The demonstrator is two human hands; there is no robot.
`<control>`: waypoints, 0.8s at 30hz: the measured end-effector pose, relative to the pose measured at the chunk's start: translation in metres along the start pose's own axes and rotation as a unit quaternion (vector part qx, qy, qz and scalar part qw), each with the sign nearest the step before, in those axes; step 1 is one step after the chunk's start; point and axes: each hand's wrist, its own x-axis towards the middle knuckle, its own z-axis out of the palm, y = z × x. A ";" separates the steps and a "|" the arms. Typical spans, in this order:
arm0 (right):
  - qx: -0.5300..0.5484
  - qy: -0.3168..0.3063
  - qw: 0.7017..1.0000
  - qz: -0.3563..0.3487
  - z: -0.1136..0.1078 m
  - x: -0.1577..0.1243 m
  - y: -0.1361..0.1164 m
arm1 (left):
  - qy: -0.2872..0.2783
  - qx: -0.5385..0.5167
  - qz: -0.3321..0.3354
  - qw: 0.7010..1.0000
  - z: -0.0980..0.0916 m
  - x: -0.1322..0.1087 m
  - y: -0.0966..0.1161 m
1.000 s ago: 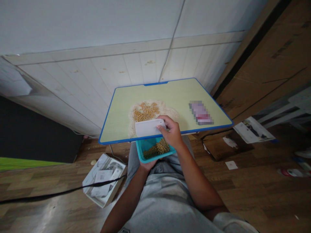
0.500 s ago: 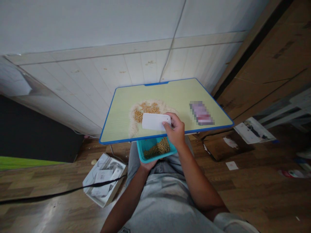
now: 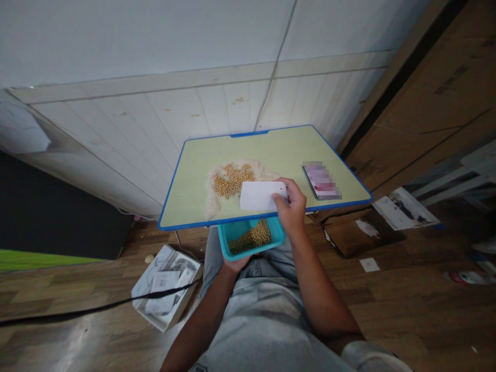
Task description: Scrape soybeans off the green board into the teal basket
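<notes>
My right hand (image 3: 290, 205) grips a white flat scraper (image 3: 259, 196) by its right end, thumb on top, over the front part of the table. Left of the scraper lies a pile of yellow soybeans (image 3: 231, 180), ringed by pale rice-like grains (image 3: 212, 199). Below the table's front edge, my left hand (image 3: 237, 264) supports a teal plastic basket (image 3: 237, 256) from underneath, most of its fingers hidden. Inside the basket rest soybeans (image 3: 260, 233) and smaller greenish beans (image 3: 240, 244).
The light green folding table (image 3: 287, 147) has a blue rim. A blurred-out flat item (image 3: 321, 181) lies on its right side. On the floor are a white box (image 3: 166, 289) at left and a cardboard box (image 3: 360, 232) at right. A black strap (image 3: 101, 309) crosses the lower left.
My right hand has moved the scraper to the right, uncovering more of the soybean pile. My left hand and the basket stay nearly in place.
</notes>
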 end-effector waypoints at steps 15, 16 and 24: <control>-0.031 -0.052 0.998 -0.011 0.017 -0.010 -0.006 | -0.011 0.006 0.005 1.000 0.027 -0.003 -0.003; -0.030 -0.057 0.998 -0.012 0.019 -0.011 -0.005 | -0.011 0.004 0.007 1.000 0.029 -0.003 -0.003; -0.021 -0.019 1.000 -0.012 0.016 -0.011 -0.003 | -0.010 -0.010 0.013 1.000 0.029 0.000 -0.004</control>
